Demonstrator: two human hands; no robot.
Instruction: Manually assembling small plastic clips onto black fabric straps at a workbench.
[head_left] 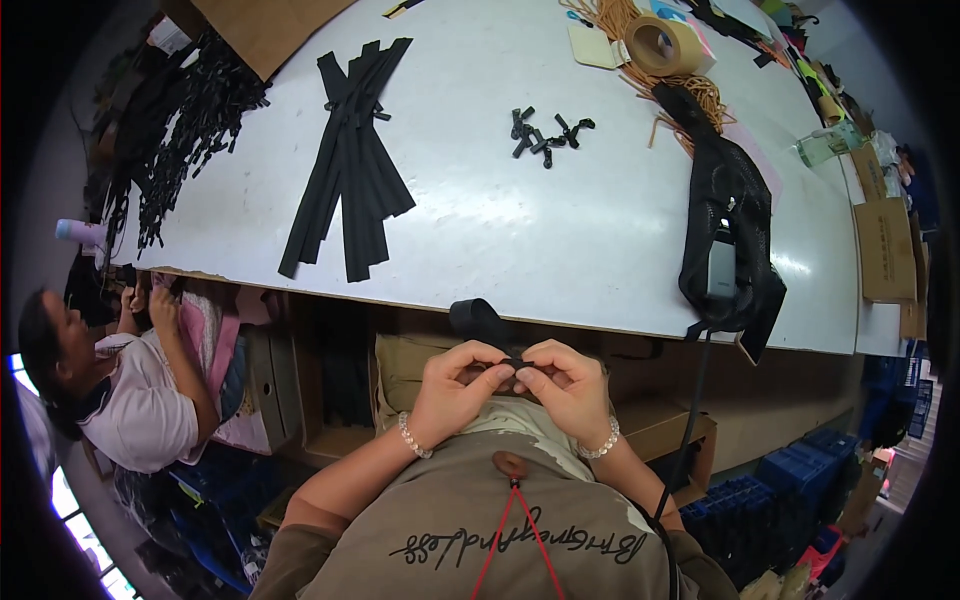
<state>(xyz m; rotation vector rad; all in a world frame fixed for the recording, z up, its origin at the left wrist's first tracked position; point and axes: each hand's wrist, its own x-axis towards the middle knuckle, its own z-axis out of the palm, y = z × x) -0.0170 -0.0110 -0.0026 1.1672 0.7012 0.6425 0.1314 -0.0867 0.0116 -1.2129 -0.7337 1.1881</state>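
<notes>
While the left hand [455, 385] and right hand [568, 385] are pinching the black zipper tape [478, 318] closed between fingertips, just below the white table [500, 230] edge, the looped tape is curling upward; a loose grip could be letting it slip.

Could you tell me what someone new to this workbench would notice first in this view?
First, the left hand and right hand meet just below the table's near edge, pinching a black zipper strip that loops up between them. On the white table a fanned pile of black zipper tapes lies left of centre, with a small cluster of black zipper sliders farther right. A black mesh bag sprawls at the right.
</notes>
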